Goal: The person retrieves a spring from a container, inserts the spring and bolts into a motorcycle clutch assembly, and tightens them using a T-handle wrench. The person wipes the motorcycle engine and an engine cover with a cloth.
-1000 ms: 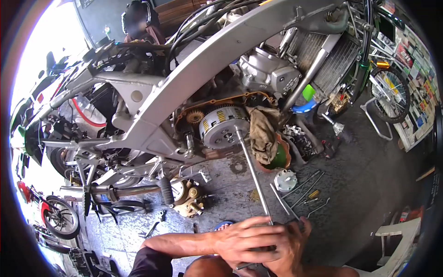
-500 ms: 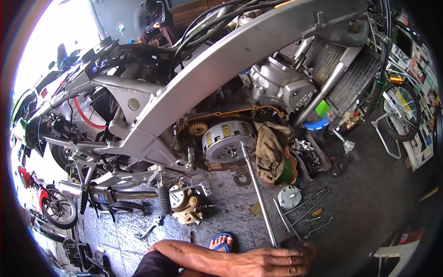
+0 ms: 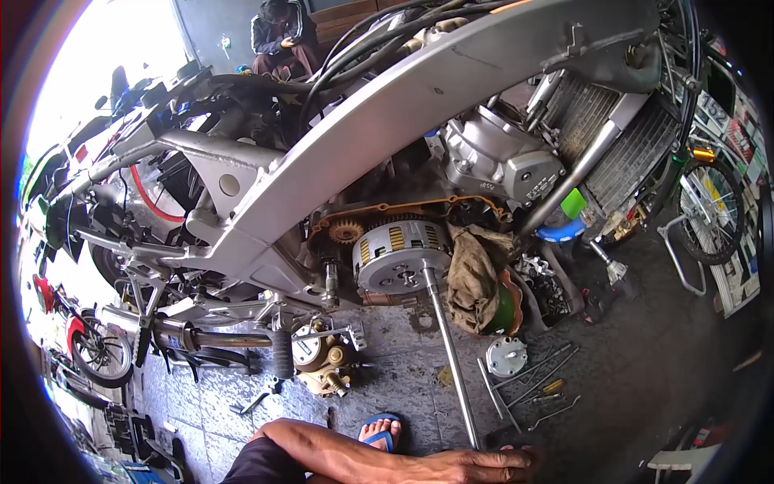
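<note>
Grey tiled floor (image 3: 395, 335), bluish wall (image 3: 222, 20), left hand's grip (image 3: 482, 468) seemingly closed on steel rod (image 3: 453, 361)

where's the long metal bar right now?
In the head view, the long metal bar slants down just right of centre, from the face of the clutch drum to the left hand at the bottom edge.

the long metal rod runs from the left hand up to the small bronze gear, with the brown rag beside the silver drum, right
Not the small bronze gear: the head view shows the long metal rod running from the left hand up to the silver drum, with the brown rag beside it.
</note>
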Motion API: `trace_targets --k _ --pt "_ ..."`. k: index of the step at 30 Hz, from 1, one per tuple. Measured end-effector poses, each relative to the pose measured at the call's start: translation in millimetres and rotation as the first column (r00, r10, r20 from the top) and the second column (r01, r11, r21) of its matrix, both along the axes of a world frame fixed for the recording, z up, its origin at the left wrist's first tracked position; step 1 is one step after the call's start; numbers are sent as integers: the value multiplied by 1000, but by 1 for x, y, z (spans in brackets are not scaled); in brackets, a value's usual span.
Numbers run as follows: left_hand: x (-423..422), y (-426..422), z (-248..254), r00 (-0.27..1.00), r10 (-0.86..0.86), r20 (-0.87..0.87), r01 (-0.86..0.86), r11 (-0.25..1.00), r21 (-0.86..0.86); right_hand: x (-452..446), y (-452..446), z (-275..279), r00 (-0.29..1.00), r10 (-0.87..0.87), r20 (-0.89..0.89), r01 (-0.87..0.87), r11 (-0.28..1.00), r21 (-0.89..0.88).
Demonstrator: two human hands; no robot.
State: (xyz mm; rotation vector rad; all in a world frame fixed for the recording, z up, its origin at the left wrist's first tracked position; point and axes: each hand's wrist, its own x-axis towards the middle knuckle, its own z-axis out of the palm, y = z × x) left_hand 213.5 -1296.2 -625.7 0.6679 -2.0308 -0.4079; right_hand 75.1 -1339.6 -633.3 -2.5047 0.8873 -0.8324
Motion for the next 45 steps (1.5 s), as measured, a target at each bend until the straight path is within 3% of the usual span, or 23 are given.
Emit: trace_targets --k 7,9,11,15,17,21,24,26,30,36,38,39,40,41,43,45 --pt "6 7 8 999 27 37 -28 999 36 4 7 2 1000 6 18 -6 1000 -15" --pt "18 8 23 994 101 -29 -101 995 -9 5 9 5 1000 21 20 -21 999 -28" --pt "35 5 18 982 189 22 -188 981 -43 6 10 9 998 49 36 -47 997 -56" --pt "78 -13 -19 872 370 320 -372 926 -56 1 22 7 999 35 24 -33 997 -64" --pt "79 -18 -23 789 507 348 -492 860 -138 3 27 6 999 22 31 -20 998 -59" --pt "77 -6 -19 769 569 289 -538 822 -186 4 39 2 996 17 90 -18 1000 11" --pt "84 -4 -18 789 562 249 -532 827 -181 12 49 1 995 -10 102 10 1000 0" --pt "87 -3 -17 790 566 235 -536 824 -182 17 54 -4 973 -47 225 20 992 122" --pt "87 -1 -12 800 551 236 -529 834 -154 18 58 4 970 -37 241 6 992 129" --pt "88 -1 -12 809 542 229 -530 840 -116 20 64 12 960 -116 253 26 942 334" --pt "86 4 -9 806 536 251 -534 841 -81 15 60 13 983 -163 89 56 715 697" --pt "84 10 -1 844 503 188 -497 864 -82 18 61 17 987 -154 49 98 811 577" --pt "80 14 10 876 465 127 -457 885 -88 16 62 14 986 -155 56 96 814 572" --pt "69 18 23 965 259 -29 -260 965 -40 13 67 7 980 -166 109 66 793 606" --pt "23 26 28 985 49 -164 -48 999 15 10 73 -4 967 -185 173 38 780 625" --pt "1 37 42 989 72 -129 -65 996 55 15 74 -3 969 -181 171 42 795 606"
